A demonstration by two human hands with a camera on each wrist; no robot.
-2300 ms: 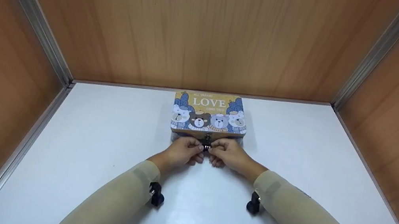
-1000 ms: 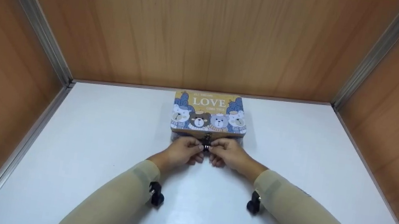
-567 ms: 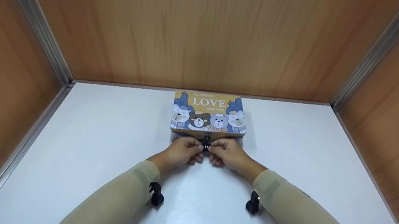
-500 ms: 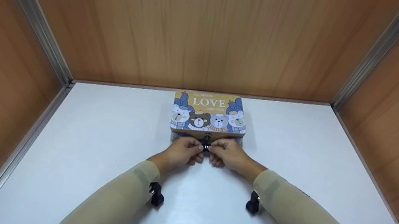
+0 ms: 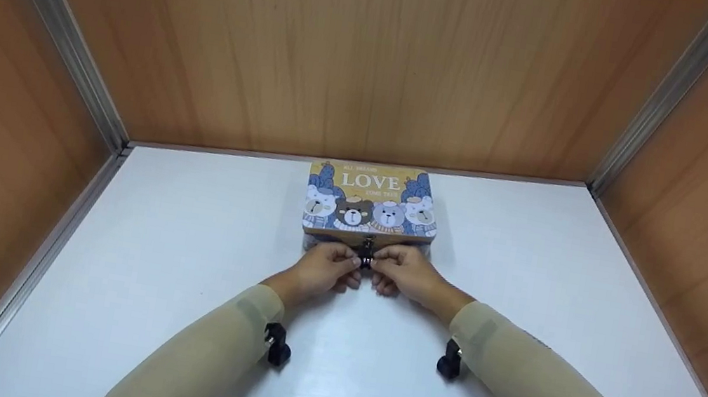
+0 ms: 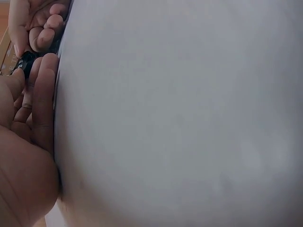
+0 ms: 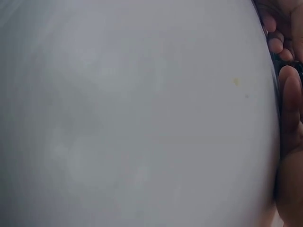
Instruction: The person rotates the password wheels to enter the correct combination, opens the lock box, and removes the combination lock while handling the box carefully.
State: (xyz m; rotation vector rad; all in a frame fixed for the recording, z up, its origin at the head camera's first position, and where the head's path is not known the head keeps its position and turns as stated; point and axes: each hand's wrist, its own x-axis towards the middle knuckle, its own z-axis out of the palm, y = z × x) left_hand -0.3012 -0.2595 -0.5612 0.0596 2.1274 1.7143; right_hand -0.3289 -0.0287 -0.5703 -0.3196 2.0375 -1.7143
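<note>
A yellow and blue tin box with bears and the word LOVE on its lid lies closed at the back of the white table. At its front clasp hangs a small black combination padlock. My left hand pinches the padlock's left side between thumb and fingers. From the other side my right hand pinches it too. The left wrist view shows the padlock between both hands' fingertips. In the right wrist view the fingers mostly hide it. The dial digits are too small to read.
Wood-grain panels close off the back and both sides, with metal strips at the corners. The white tabletop extends around the box. A small black camera mount sits on the left sleeve, another on the right.
</note>
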